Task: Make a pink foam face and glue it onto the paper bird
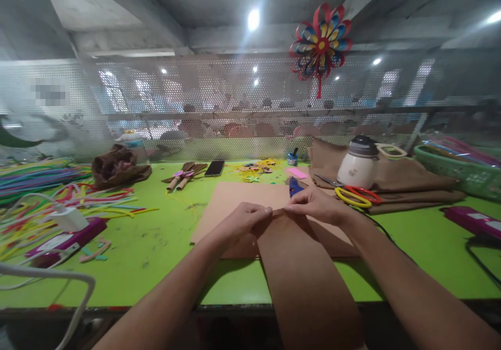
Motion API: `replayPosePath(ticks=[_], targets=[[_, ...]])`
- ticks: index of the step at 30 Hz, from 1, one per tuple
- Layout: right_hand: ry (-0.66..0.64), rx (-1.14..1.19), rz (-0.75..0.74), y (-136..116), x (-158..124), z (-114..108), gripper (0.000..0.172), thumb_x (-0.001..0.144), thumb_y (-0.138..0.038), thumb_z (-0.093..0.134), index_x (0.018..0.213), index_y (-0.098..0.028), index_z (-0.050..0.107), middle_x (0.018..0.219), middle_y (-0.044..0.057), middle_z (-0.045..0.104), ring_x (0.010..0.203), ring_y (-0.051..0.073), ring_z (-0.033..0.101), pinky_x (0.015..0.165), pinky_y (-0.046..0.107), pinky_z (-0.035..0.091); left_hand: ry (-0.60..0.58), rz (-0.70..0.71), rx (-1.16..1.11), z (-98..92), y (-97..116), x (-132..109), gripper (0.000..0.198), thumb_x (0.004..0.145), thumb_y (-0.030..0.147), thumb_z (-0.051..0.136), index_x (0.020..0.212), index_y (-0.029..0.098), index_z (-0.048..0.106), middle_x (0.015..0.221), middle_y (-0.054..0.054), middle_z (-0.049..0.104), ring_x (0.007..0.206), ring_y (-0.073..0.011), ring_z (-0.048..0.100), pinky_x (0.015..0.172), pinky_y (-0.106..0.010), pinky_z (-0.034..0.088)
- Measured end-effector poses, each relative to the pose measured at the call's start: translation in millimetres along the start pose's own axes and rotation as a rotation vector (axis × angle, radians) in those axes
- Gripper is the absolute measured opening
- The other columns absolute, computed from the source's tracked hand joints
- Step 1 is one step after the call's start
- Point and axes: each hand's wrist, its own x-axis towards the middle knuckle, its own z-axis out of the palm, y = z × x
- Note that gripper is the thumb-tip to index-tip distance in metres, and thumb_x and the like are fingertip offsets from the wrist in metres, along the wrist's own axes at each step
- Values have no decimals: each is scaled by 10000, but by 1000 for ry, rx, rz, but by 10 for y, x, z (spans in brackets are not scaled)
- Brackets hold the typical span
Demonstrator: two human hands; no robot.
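A long strip of brown paper [305, 272] runs from my fingers down over the table's front edge. My left hand [248, 219] pinches its top left corner between thumb and fingers. At the top right corner, my right hand [313, 204] pinches the same edge, which looks folded or rolled. Under both hands lies a flat tan sheet of cardboard [227, 204]. A blue glue gun [295, 186] rests just beyond my right hand, partly hidden by it.
Left lie pipe cleaners [129, 212], a purple power strip [66, 243] and a brown paper bundle [117, 167]. A phone [215, 168] sits behind the cardboard. Right are scissors [354, 196], a white jar [358, 165], folded brown paper [415, 188] and a green basket [454, 170].
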Motion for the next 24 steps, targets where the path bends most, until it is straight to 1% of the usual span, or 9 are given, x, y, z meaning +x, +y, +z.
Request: replayPosePath(ticks=[3, 7, 14, 17, 20, 24], targets=[[-8, 16, 14, -14, -17, -12, 222, 866, -334, 524, 816, -133, 605, 751, -13, 618, 613, 92, 577, 573, 255, 493, -12, -14, 11, -5, -1, 6, 346, 907, 415, 452, 742, 129, 555, 624, 36, 517, 517, -86, 495, 528, -242, 439], [5, 48, 40, 19, -22, -35, 232, 861, -340, 532, 811, -125, 602, 731, -19, 610, 604, 92, 576, 565, 255, 491, -15, -28, 29, -28, -24, 17, 321, 897, 403, 476, 762, 125, 563, 667, 25, 539, 563, -98, 522, 551, -252, 452], [51, 77, 91, 131, 34, -6, 240, 880, -350, 497, 940, -141, 599, 876, 21, 634, 709, 118, 605, 644, 298, 512, -17, -35, 13, -55, -42, 16, 309, 901, 401, 471, 818, 123, 578, 711, 11, 570, 593, -107, 547, 583, -271, 474], [39, 69, 102, 112, 36, 13, 256, 874, -353, 506, 981, -136, 591, 910, 28, 632, 740, 132, 612, 660, 315, 515, -27, -41, -33, -55, -54, 12, 306, 897, 407, 476, 863, 123, 584, 774, -8, 592, 654, -124, 573, 626, -295, 488], [12, 56, 104, 68, 24, 30, 260, 873, -356, 508, 978, -135, 593, 914, 28, 632, 749, 137, 614, 664, 317, 516, -52, -57, -85, -44, -61, 11, 316, 899, 416, 468, 928, 124, 587, 869, -35, 610, 741, -146, 594, 682, -328, 497], [-14, 42, 102, 16, 18, 46, 247, 875, -353, 505, 957, -139, 598, 900, 26, 635, 738, 130, 611, 664, 314, 514, -86, -90, -107, -35, -59, 22, 303, 895, 402, 481, 919, 121, 589, 863, -29, 609, 737, -149, 595, 673, -323, 500]])
